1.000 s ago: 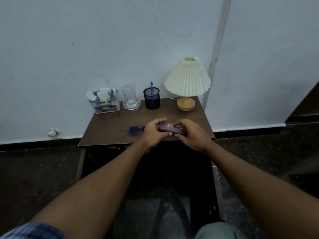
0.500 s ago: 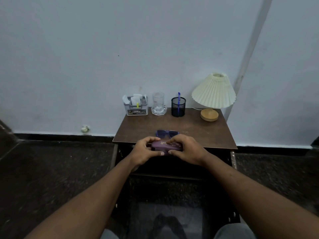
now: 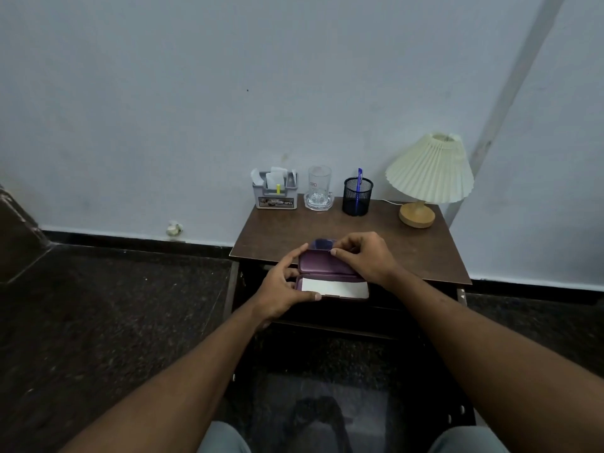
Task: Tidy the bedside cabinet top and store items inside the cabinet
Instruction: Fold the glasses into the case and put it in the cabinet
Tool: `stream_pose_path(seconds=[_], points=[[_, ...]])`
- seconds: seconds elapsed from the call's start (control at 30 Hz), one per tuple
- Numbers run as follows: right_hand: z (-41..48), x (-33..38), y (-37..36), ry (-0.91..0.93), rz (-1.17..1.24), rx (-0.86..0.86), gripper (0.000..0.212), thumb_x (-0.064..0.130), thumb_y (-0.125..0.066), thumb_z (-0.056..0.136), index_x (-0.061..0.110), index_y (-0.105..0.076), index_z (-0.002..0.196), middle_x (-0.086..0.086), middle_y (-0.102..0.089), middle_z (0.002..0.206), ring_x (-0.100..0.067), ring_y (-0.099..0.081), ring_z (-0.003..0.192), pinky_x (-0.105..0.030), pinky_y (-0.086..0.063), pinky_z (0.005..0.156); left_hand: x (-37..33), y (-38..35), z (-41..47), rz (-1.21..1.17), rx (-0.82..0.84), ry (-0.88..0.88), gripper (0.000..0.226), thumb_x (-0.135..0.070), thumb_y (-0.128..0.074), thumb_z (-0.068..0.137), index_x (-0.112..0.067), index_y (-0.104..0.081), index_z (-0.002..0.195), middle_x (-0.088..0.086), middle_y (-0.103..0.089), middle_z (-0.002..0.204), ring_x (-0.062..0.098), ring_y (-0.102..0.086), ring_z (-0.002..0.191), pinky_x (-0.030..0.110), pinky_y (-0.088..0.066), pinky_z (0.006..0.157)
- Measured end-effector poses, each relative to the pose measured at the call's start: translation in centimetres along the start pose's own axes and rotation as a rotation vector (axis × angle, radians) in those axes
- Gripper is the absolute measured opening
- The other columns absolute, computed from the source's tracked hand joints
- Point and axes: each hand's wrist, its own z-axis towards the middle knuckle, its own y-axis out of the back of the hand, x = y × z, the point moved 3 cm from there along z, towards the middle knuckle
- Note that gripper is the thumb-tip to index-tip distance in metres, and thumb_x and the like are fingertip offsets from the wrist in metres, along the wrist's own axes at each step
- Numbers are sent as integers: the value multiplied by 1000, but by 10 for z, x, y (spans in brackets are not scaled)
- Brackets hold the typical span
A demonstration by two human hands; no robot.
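A purple glasses case (image 3: pixel 322 264) is held open at the front edge of the brown cabinet top (image 3: pixel 418 253). Its lid stands up and a white cloth (image 3: pixel 333 288) lies in the lower half. My left hand (image 3: pixel 282 289) grips the lower half from the left. My right hand (image 3: pixel 362 256) pinches the lid's top edge. Blue glasses (image 3: pixel 322 244) lie on the cabinet top just behind the case, mostly hidden by it.
Along the back of the cabinet top stand a grey organiser (image 3: pixel 276 192) with papers, a clear glass (image 3: pixel 319 189), a black mesh pen cup (image 3: pixel 357 196) with a blue pen, and a pleated lamp (image 3: pixel 428 178). The dark open cabinet (image 3: pixel 343 322) lies below. Dark floor spreads to the left.
The purple case was shut between both hands; now it is open, the lid lifted by my right hand. The camera view has shifted left and back.
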Motion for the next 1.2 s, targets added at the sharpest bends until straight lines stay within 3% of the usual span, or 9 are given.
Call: stream_pose_path(seconds=[0.13, 0.27, 0.43, 0.57, 0.77, 0.97, 1.07, 1.2], points=[[6, -9, -11, -35, 30, -1, 13, 36, -80, 83, 23, -79, 84, 15, -75, 74, 7, -66, 66, -6, -46, 62, 13, 9, 1, -33, -2, 32, 112, -5, -98, 58, -44, -44, 148, 14, -71, 121, 27, -74, 108, 48, -57, 100], [26, -22, -9, -47, -44, -96, 6, 28, -77, 85, 21, -77, 86, 12, -73, 77, -3, -66, 71, -22, -52, 68, 24, 14, 5, -52, -16, 43, 111, -3, -97, 59, -44, -44, 148, 11, -71, 122, 24, -73, 110, 45, -58, 99], [53, -45, -14, -55, -247, -62, 32, 27, -73, 87, 19, -71, 118, 1, -70, 120, -18, -64, 111, -29, -50, 92, 38, 18, 12, -65, -18, 51, 110, 3, -93, 62, -41, -44, 149, 11, -69, 125, 25, -73, 111, 39, -60, 95], [69, -58, -25, -76, -321, 18, 42, 26, -72, 87, 16, -66, 128, -3, -67, 130, -23, -62, 120, -34, -49, 100, 51, 20, 18, -51, -18, 70, 110, 5, -92, 63, -43, -43, 149, 11, -68, 126, 25, -73, 111, 37, -60, 93], [74, -72, -42, -105, -332, 74, 26, 25, -70, 84, 23, -71, 110, -4, -73, 107, -26, -68, 102, -41, -55, 88, 65, 22, 24, -52, -7, 102, 110, 3, -92, 64, -46, -42, 148, 11, -66, 128, 25, -72, 113, 42, -59, 96], [70, -78, -45, -143, -307, 14, 17, 24, -70, 82, 19, -61, 95, -5, -71, 100, -29, -65, 97, -44, -54, 85, 63, 15, 22, -48, -8, 118, 111, 7, -90, 66, -42, -39, 151, 11, -67, 127, 24, -72, 112, 39, -60, 95], [71, -77, -42, -131, -282, -16, 11, 20, -70, 84, 19, -60, 88, -3, -70, 94, -27, -65, 92, -38, -54, 78, 60, 12, 18, -41, -8, 116, 110, 8, -88, 67, -41, -38, 152, 12, -66, 127, 25, -73, 111, 41, -60, 95], [69, -64, -23, -103, -222, -74, 27, 14, -70, 84, 15, -66, 111, -4, -74, 104, -22, -68, 99, -33, -54, 85, 53, 11, 15, -36, -7, 116, 110, 8, -88, 68, -42, -38, 152, 11, -65, 128, 23, -72, 111, 40, -60, 94]])
